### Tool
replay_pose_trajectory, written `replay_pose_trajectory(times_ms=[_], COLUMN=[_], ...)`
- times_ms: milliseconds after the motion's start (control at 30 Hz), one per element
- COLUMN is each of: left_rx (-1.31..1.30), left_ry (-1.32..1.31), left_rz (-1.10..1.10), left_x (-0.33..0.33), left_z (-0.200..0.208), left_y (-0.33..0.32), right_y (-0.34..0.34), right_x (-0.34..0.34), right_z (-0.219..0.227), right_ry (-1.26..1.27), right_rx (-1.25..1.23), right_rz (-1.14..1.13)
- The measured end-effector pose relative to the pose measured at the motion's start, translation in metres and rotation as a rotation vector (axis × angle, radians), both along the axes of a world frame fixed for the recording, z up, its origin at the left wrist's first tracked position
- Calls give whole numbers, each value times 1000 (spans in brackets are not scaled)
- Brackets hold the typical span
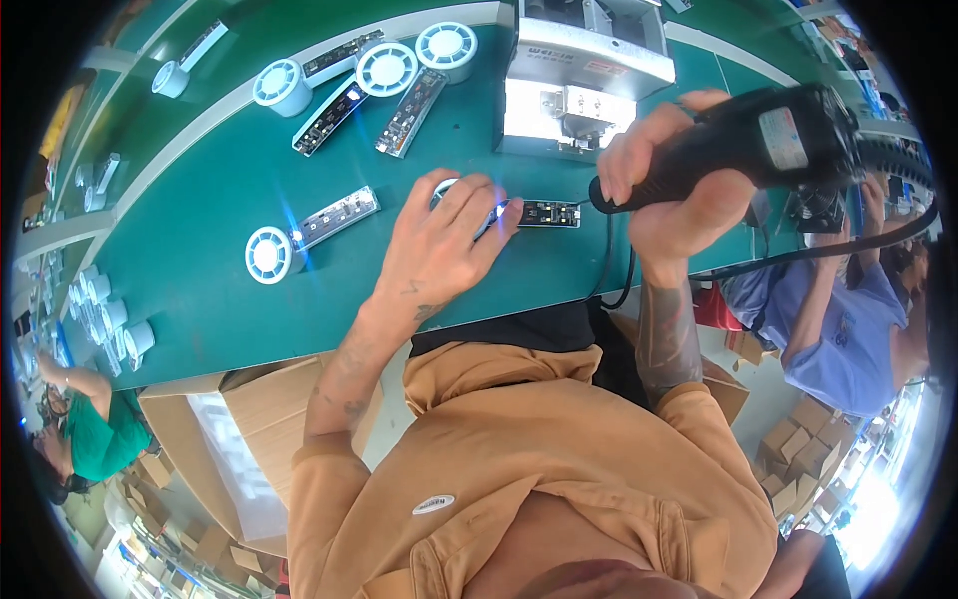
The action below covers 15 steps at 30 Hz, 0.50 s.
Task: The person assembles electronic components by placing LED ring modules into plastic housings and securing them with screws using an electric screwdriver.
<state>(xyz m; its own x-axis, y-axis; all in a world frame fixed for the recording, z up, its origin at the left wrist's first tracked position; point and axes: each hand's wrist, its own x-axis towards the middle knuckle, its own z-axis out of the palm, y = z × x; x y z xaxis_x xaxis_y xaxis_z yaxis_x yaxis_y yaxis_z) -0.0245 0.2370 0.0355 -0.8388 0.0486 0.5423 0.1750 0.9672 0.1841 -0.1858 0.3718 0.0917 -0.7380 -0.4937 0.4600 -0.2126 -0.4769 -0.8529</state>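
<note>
Left hand fingers grip a white-capped circuit strip on the green bench; right hand fingers wrap a black power driver, metal machine just beyond, cord looping right, similar strips left.

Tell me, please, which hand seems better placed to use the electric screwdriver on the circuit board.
Probably the right hand: it grips the electric screwdriver, its tip near the right end of the circuit board, while the left hand holds the other end.
</note>
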Motion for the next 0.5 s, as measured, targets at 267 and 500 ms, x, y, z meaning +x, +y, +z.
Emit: replay_pose_trajectory(times_ms=[267, 500], left_rx=[26, 10], left_ry=[34, -5], left_rz=[23, 36], left_x=[0, 2], left_z=[-4, 1], left_y=[3, 4], right_y=[1, -41], right_x=[-14, -30], right_z=[18, 46], right_ry=[-34, 411], right_rx=[-189, 138], right_rz=[132, -131])
